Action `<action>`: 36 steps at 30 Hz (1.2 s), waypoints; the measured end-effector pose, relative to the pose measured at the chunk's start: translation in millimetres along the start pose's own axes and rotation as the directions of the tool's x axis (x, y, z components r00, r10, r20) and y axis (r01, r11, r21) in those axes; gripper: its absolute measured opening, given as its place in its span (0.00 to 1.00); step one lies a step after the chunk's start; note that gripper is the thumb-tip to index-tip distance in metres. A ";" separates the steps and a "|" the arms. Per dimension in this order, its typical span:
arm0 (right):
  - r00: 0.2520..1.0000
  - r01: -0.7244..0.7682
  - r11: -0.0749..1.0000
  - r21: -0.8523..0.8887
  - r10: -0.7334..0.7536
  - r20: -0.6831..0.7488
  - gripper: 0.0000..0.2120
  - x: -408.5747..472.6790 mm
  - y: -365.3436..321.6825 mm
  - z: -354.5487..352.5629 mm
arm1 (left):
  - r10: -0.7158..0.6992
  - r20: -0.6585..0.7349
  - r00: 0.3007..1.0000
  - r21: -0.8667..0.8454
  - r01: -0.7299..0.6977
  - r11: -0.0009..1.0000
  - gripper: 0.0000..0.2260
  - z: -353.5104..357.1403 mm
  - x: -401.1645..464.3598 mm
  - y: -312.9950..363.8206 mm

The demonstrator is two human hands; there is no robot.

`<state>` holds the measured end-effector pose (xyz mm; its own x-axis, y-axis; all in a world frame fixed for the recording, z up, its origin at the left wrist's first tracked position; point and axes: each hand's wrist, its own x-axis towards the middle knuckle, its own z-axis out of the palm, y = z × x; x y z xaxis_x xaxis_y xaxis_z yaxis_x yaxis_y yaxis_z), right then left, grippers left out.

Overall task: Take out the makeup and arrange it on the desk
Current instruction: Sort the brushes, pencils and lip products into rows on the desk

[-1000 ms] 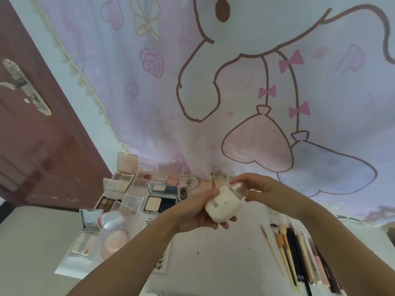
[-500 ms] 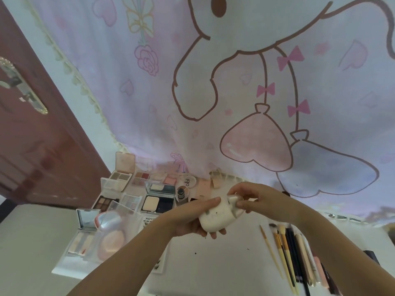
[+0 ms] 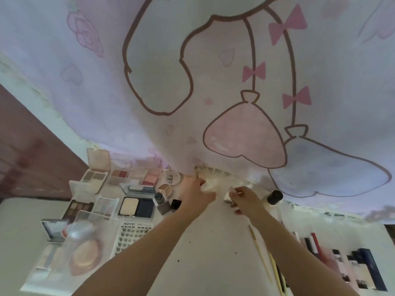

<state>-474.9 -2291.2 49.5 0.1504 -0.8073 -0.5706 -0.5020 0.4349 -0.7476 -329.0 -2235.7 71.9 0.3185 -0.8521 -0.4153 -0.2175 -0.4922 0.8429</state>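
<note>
The printed curtain point(image 3: 213, 82), thin and matte with a cartoon outline and pink bows, hangs down to the far edge of your white counter point(image 3: 205, 242), which is smooth and lightly speckled. On the left lie the opened palettes point(image 3: 136, 207), flat hinged cases with pressed powder pans, and a glossy heart-shaped compact point(image 3: 84, 256); on the near right, slim brushes point(image 3: 261, 259) and dark boxed tubes point(image 3: 363, 272) lie in a row.

A second ago you held one small white rounded case in both hands, above the middle of the counter. Now your arms have reached far, to the curtain's hem, and the case appears split in two: your left hand point(image 3: 197, 194) grips a pale, blurred piece point(image 3: 206, 185) low at the counter, and your right hand point(image 3: 243, 198) pinches the other white piece point(image 3: 230, 192) just beside it. I judge you are opening it and setting it down beside the round pots, so this item is nearly placed.
</note>
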 end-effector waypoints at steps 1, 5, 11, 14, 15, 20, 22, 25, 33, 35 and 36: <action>1.000 -0.009 1.000 -0.001 0.009 -0.025 0.07 11.9 0.6 3.9 | 0.053 -0.050 0.997 0.125 -0.046 0.991 0.13 6.3 10.1 2.8; 0.993 0.037 0.988 -0.153 -0.053 -0.104 0.04 53.1 5.3 9.4 | 0.244 -0.151 0.958 0.516 -0.134 0.846 0.15 22.7 42.3 2.2; 0.964 0.159 0.923 -0.349 -0.222 -0.147 0.11 66.0 1.8 11.5 | 0.324 -0.143 0.935 0.661 -0.153 0.734 0.17 26.4 61.2 -4.0; 0.971 0.182 0.884 -0.430 -0.231 -0.065 0.15 53.4 -6.5 8.3 | 0.310 -0.138 0.941 0.602 -0.169 0.781 0.19 28.2 65.5 -6.9; 0.970 0.194 0.868 -0.456 -0.238 -0.041 0.16 45.8 -10.3 5.9 | 0.311 -0.155 0.937 0.582 -0.168 0.795 0.20 28.5 64.8 -7.6; 0.902 0.331 0.689 -0.644 -0.432 0.002 0.12 -16.7 -25.4 -43.2 | 0.437 -0.379 0.815 0.371 -0.299 0.879 0.18 46.7 16.8 -17.4; 0.871 0.313 0.598 -0.738 -0.490 -0.027 0.12 -41.9 -25.9 -73.8 | 0.522 -0.308 0.795 0.339 -0.421 0.841 0.17 72.2 -8.9 -22.3; 0.895 0.186 0.491 -0.851 -0.442 -0.059 0.14 -50.3 -15.9 -100.4 | 0.487 -0.028 0.873 0.304 -0.457 0.836 0.18 119.0 -16.7 -20.1; 0.958 0.076 0.519 -0.851 -0.276 -0.082 0.14 -35.2 7.4 -93.0 | 0.248 0.344 0.905 0.361 -0.372 0.855 0.17 149.4 24.8 -9.4; 0.963 0.124 0.575 -0.808 -0.267 -0.042 0.12 -36.0 4.4 -94.6 | 0.271 0.359 0.893 0.259 -0.374 0.890 0.14 142.0 22.3 -12.0; 0.962 0.164 0.612 -0.773 -0.274 -0.014 0.10 -39.8 0.5 -97.6 | 0.289 0.349 0.892 0.206 -0.374 0.904 0.12 133.9 16.0 -11.1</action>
<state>-564.2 -2297.8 105.0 0.2707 -0.9010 -0.3389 -0.9415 -0.1744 -0.2884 -445.0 -2267.8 10.1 -0.1009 -0.9639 -0.2462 -0.5059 -0.1634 0.8470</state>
